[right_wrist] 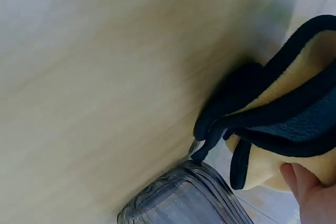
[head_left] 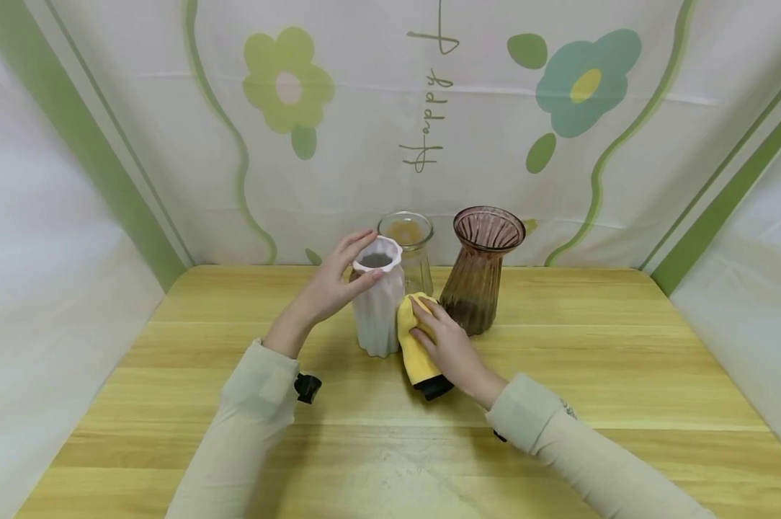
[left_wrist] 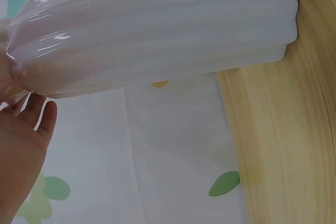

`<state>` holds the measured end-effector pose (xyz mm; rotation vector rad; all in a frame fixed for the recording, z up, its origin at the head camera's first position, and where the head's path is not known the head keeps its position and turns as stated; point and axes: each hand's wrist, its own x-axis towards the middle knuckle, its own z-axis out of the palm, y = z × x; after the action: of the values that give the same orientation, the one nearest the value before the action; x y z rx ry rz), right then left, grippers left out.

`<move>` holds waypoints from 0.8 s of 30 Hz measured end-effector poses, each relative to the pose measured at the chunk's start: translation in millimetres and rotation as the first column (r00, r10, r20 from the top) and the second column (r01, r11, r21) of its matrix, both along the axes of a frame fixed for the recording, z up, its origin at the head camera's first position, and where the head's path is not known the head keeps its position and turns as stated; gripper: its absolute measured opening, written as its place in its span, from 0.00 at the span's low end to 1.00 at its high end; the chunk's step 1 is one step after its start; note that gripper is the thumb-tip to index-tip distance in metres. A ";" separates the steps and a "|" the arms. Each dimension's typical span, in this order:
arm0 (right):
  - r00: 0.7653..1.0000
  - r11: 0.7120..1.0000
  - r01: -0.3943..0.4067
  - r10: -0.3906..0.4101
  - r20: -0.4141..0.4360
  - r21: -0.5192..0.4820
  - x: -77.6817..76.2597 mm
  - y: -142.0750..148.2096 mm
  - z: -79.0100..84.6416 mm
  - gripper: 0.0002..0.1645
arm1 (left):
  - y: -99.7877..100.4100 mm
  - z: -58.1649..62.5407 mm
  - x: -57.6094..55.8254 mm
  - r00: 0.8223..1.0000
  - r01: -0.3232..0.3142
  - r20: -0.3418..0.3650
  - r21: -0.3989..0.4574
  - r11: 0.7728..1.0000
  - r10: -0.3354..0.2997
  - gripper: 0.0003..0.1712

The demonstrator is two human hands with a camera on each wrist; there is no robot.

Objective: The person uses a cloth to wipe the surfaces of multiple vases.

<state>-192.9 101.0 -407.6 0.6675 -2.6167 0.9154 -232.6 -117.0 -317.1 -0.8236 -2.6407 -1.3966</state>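
Note:
My left hand (head_left: 326,285) grips the top of a white ribbed vase (head_left: 379,317) with a scalloped rim, thumb and fingers on either side of its mouth. The vase stands upright on the table; its smooth, wavy side fills the upper part of the left wrist view. Bunched in my right hand (head_left: 452,349) is a yellow cloth (head_left: 418,364) with dark edging, held against or very near the vase's right side. Its folds and dark trim (right_wrist: 247,98) show in the right wrist view. Contact between cloth and vase is hard to tell.
Just behind the white vase is a clear glass vase (head_left: 421,267), partly hidden. A purplish-brown ribbed glass vase (head_left: 475,288) with a flared mouth stands to the right, close to the cloth. A flower-patterned curtain (head_left: 358,130) hangs behind the wooden table (head_left: 598,360).

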 end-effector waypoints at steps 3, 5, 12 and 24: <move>1.000 1.000 -0.002 0.002 -0.009 -0.008 0.2 0.7 -2.5 0.30 | 0.7 -1.5 0.5 1.000 -0.009 0.014 0.008 1.000 0.009 0.42; 0.999 1.000 -0.006 0.006 -0.034 -0.024 0.0 0.7 -2.8 0.30 | 0.9 -2.2 0.8 1.000 -0.004 0.014 0.016 1.000 0.004 0.47; 0.988 0.994 -0.035 0.019 -0.151 -0.103 -2.3 -2.5 5.7 0.31 | -2.6 -0.2 2.7 1.000 0.013 0.009 0.045 0.999 -0.013 0.59; 0.974 0.983 -0.075 0.037 -0.224 -0.165 -4.6 -10.2 32.7 0.30 | -7.1 2.5 1.3 1.000 0.006 0.004 0.017 1.000 -0.006 0.65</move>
<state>-197.5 90.7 -374.9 0.7541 -2.3052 1.0081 -231.4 -124.1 -314.7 -0.8286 -2.6281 -1.4210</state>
